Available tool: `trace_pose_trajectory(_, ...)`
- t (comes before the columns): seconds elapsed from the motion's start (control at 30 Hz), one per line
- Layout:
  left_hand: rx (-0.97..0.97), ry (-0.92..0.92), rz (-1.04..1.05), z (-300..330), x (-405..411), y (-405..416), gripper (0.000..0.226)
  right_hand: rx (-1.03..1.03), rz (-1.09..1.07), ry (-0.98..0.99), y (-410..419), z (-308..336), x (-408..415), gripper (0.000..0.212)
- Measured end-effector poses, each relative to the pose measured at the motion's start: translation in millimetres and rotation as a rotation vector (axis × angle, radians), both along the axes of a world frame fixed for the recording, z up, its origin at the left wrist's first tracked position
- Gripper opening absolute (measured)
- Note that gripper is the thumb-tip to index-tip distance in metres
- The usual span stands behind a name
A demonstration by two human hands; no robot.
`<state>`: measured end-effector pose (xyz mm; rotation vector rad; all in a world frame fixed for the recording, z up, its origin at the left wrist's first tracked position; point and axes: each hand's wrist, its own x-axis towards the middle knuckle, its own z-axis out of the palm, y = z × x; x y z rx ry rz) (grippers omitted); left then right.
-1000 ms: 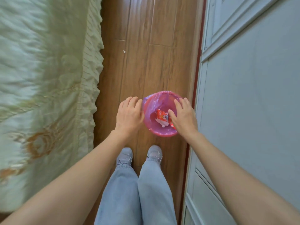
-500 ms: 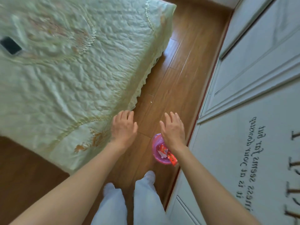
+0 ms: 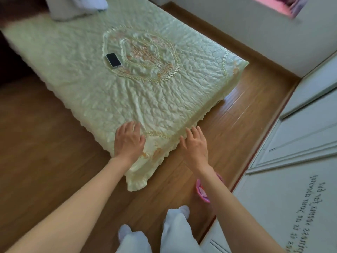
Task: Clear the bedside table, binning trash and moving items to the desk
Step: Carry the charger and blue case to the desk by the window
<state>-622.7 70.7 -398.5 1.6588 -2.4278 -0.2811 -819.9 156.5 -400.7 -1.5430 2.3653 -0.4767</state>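
A small pink bin [image 3: 201,192] stands on the wooden floor by the wardrobe, mostly hidden behind my right forearm; only its left rim and a bit of trash inside show. My left hand [image 3: 128,141] hovers with relaxed fingers over the near corner of the bed and holds nothing. My right hand [image 3: 196,145] is also empty, fingers loosely spread, above the floor beside the bed's edge. Neither the bedside table nor the desk is in view.
A bed with a pale green quilt [image 3: 127,70] fills the middle; a phone [image 3: 113,60] lies on it and a pillow [image 3: 73,6] at its far end. White wardrobe doors [image 3: 300,143] run along the right. Wooden floor [image 3: 45,143] surrounds the bed. My legs are at the bottom.
Both hands have left the bin and risen, empty. My view has swung up and left from the bin to the bed; the bin now sits low behind my right forearm.
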Motion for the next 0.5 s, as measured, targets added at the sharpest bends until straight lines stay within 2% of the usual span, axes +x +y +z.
trace_pose_trajectory(0.27, -0.080, -0.030, 0.173, 35.2, 187.8, 4.0, 0.047, -0.020, 0.231, 0.075, -41.3, 32.8, 166.6, 0.050)
trace_pose_trajectory(0.5, -0.109, -0.049, 0.427, 55.4, 319.8, 19.9, 0.046, -0.049, 0.497, 0.126, -81.1, 59.1, 290.4, 0.049)
